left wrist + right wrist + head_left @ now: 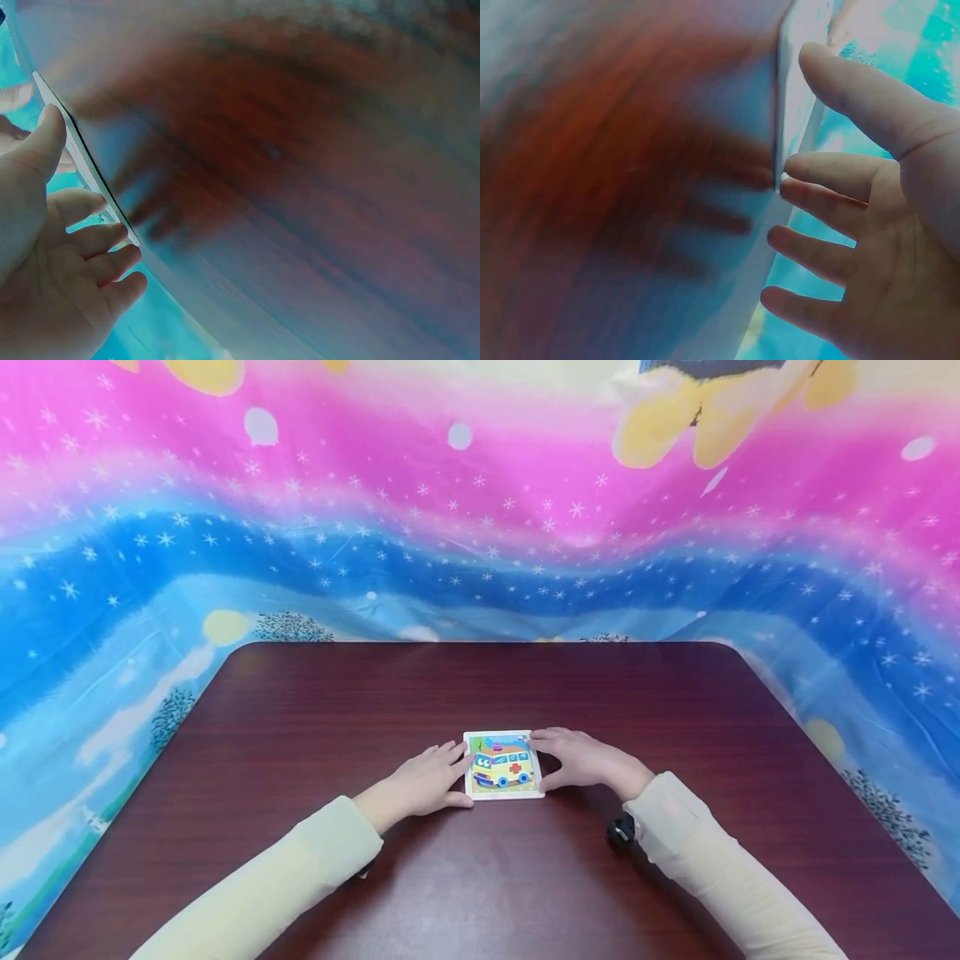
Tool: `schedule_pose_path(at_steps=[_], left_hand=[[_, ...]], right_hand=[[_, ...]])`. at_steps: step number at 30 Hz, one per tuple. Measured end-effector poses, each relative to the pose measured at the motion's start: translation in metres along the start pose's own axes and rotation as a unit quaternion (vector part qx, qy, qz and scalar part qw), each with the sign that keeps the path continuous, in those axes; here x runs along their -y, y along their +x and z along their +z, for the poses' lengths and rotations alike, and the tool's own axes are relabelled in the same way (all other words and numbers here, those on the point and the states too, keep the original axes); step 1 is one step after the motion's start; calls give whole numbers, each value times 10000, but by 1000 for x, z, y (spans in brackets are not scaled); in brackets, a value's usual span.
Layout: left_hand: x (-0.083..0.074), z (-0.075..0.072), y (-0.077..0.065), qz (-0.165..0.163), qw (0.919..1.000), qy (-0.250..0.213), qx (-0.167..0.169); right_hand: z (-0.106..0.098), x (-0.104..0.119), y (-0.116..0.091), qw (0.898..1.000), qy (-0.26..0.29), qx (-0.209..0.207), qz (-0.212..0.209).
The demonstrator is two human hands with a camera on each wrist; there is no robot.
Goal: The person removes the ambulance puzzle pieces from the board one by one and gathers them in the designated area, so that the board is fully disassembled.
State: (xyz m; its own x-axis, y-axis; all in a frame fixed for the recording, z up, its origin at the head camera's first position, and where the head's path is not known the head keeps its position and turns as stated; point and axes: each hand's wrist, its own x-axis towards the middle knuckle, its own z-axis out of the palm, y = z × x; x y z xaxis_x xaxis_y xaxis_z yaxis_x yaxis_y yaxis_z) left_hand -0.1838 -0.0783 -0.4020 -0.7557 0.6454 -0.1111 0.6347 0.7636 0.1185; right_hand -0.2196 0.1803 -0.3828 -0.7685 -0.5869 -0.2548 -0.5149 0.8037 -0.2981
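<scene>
A small square picture board [503, 765] with a white border lies flat on the dark red-brown table. It shows a cartoon ambulance with eyes, blue windows and a red cross. My left hand [422, 782] is at its left edge, fingertips by the upper side and thumb by the near left corner. On the opposite side, my right hand [583, 758] has its index finger at the far right corner and its thumb at the near right one. In both wrist views, the fingers of the left hand [67, 255] and right hand [885, 202] are fairly straight beside the board's thin edge.
The wooden table [480, 877] has rounded far corners and a glossy top that reflects the hands. Behind it and along its sides hangs a pink and blue cloth [480, 518] with snowflakes. A black wrist strap [621, 832] shows at the right cuff.
</scene>
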Motion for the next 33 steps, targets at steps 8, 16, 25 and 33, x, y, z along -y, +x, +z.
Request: schedule_pose_path(at_steps=[8, 16, 25, 33], left_hand=[[-1, 0, 0, 46, 9999, 96, 4], [-1, -1, 0, 82, 9999, 109, 25], [-1, -3, 1, 138, 9998, 141, 17], [-2, -3, 1, 94, 9999, 125, 38]], right_hand=[[-4, 6, 15, 9973, 379, -608, -143], [-3, 20, 39, 9962, 469, -661, -328], [0, 35, 62, 9966, 326, -572, -498], [0, 42, 69, 9980, 139, -561, -237]])
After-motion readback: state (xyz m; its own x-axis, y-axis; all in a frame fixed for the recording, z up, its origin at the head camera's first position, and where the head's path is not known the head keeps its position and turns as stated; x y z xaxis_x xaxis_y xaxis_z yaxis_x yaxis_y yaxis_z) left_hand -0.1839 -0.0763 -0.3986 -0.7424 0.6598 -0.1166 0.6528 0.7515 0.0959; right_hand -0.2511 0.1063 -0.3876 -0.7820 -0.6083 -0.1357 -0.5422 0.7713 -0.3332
